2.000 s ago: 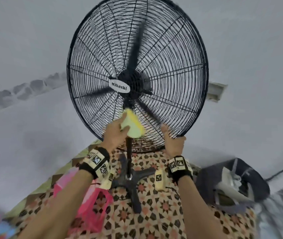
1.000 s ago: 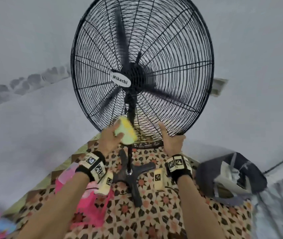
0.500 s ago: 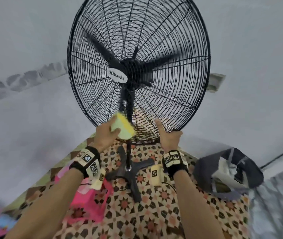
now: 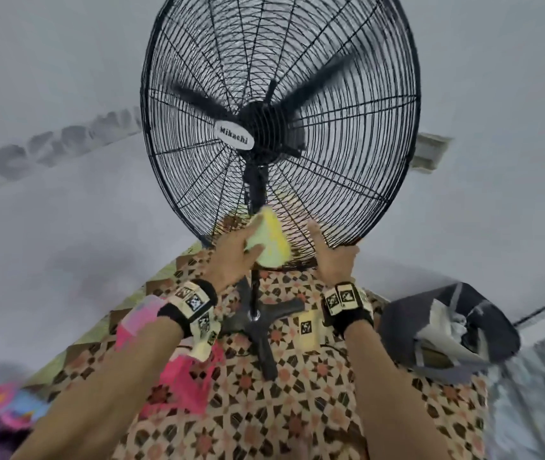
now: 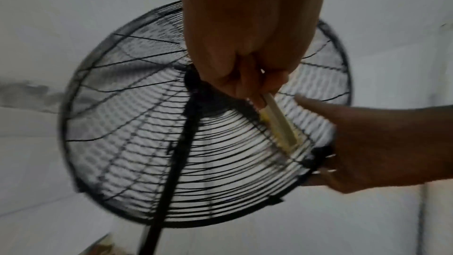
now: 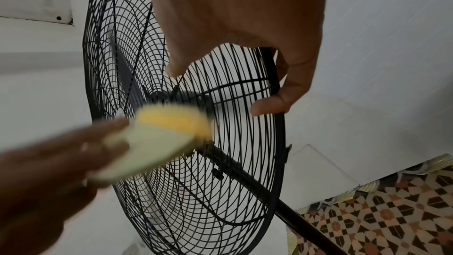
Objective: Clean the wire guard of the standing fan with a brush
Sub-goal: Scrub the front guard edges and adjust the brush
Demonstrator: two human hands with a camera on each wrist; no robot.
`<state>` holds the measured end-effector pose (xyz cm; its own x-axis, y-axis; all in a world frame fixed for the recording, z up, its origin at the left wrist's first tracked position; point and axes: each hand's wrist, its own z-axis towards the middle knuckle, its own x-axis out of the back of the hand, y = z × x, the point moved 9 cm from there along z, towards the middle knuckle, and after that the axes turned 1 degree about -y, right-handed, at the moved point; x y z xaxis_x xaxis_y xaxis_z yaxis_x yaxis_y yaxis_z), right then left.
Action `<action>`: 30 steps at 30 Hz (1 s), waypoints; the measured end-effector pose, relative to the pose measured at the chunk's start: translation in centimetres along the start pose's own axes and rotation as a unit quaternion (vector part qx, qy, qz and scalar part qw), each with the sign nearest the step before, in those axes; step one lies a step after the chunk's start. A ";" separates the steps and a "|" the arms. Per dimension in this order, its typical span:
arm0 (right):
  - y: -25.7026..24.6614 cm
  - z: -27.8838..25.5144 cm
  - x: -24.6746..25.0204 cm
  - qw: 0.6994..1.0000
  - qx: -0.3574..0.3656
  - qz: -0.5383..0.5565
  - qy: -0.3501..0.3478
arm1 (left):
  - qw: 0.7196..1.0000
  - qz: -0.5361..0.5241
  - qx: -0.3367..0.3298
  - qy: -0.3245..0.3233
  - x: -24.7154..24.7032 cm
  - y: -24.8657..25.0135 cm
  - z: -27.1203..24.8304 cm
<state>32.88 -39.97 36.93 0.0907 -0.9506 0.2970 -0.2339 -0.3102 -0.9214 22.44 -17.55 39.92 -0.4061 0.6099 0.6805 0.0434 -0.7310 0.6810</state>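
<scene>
A black standing fan with a round wire guard [image 4: 347,134] fills the head view, its blades blurred behind the wires. My left hand [image 4: 233,257] grips a pale green brush [image 4: 269,242] with yellow bristles and holds it against the guard's lower wires. In the left wrist view the brush [image 5: 279,121] lies bristles-down on the guard [image 5: 147,143]. My right hand [image 4: 332,257] grips the guard's bottom rim, thumb stretched up over the wires. The right wrist view shows those fingers [image 6: 291,92] curled round the rim [image 6: 278,143] and the blurred brush [image 6: 161,135].
The fan's pole and cross-shaped base [image 4: 259,322] stand on a patterned floor mat [image 4: 297,410]. A pink item [image 4: 181,376] lies left of the base, a dark bag [image 4: 446,336] to the right. Pale walls surround the fan.
The brush has moved a little along the lower wires, down and left, then up again. The fan blades have turned. My right hand has stayed on the rim.
</scene>
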 end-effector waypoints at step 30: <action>0.0 -0.7 1.5 0.999 0.035 -0.029 0.001 | 0.998 -0.018 -0.043 0.035 -4.7 4.8 -3.6</action>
<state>32.33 -41.44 37.59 0.0995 -0.9310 0.3513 -0.1603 -0.3634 -0.9177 21.23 -25.02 39.00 -0.4682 0.6157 0.6338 -0.0497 -0.7345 0.6768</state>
